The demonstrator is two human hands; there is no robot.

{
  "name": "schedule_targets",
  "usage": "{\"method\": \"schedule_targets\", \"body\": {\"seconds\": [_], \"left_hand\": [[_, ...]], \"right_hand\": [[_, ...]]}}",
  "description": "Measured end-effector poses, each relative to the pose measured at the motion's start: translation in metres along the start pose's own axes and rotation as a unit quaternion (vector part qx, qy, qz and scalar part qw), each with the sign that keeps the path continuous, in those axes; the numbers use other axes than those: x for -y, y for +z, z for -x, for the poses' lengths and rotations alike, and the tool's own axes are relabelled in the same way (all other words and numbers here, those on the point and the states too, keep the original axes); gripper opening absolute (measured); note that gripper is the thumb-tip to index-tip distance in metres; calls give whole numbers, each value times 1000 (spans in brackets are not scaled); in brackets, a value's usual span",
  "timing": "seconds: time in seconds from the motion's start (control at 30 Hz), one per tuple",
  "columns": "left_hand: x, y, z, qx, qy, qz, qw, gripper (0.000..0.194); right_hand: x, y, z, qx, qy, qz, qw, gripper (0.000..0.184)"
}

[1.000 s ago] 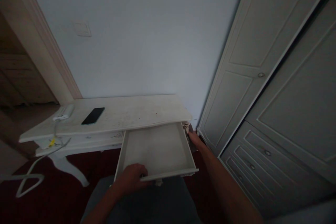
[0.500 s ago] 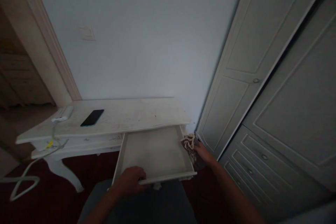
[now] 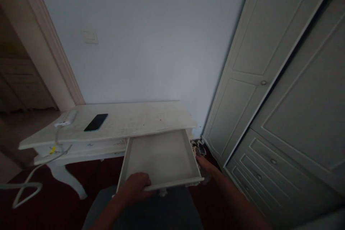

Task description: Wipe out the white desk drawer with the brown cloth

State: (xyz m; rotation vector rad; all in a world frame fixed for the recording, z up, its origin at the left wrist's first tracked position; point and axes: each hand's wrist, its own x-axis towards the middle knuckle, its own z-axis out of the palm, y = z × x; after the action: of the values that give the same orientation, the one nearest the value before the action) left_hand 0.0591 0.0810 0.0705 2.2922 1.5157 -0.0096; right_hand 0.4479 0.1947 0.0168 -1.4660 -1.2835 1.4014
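Observation:
A white drawer [image 3: 161, 158] stands pulled out of the white table [image 3: 140, 116], its inside bare. My left hand [image 3: 136, 186] is closed over the left part of the drawer's front edge, with fingers curled inside. Beside the drawer's right wall, on the outer side, is my right hand [image 3: 205, 164]. It is closed on a crumpled patterned cloth [image 3: 195, 150], most of which is hidden behind the drawer wall and the hand.
On the tabletop lie a dark phone [image 3: 96, 122] and a white power strip [image 3: 66, 118], whose cable [image 3: 33, 184] hangs off the left. A grey wardrobe [image 3: 242, 104] stands to the right. Dark shoe-like items [image 3: 199, 147] are on the red floor near the wall.
My right hand has moved slightly down and left with the cloth, against the drawer's outer right side, uncovering the items on the floor behind. My left hand keeps its hold.

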Motion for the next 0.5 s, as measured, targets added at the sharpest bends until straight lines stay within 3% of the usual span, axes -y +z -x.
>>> {"method": "schedule_targets", "body": {"seconds": [0.13,0.23,0.4,0.5], "left_hand": [[2,3,-2,-10,7,-4,1000,39],[3,5,-3,-10,1,-9,1000,39],[6,7,-2,-16,-1,3,1000,38],[5,5,-1,-5,2,1,1000,36]], "right_hand": [[-16,-13,39,19,-29,-40,999,64],[2,-20,41,-30,-66,-36,997,65],[60,-15,-5,-83,-123,-2,989,54],[78,-6,-39,-91,-117,-19,989,52]]}}
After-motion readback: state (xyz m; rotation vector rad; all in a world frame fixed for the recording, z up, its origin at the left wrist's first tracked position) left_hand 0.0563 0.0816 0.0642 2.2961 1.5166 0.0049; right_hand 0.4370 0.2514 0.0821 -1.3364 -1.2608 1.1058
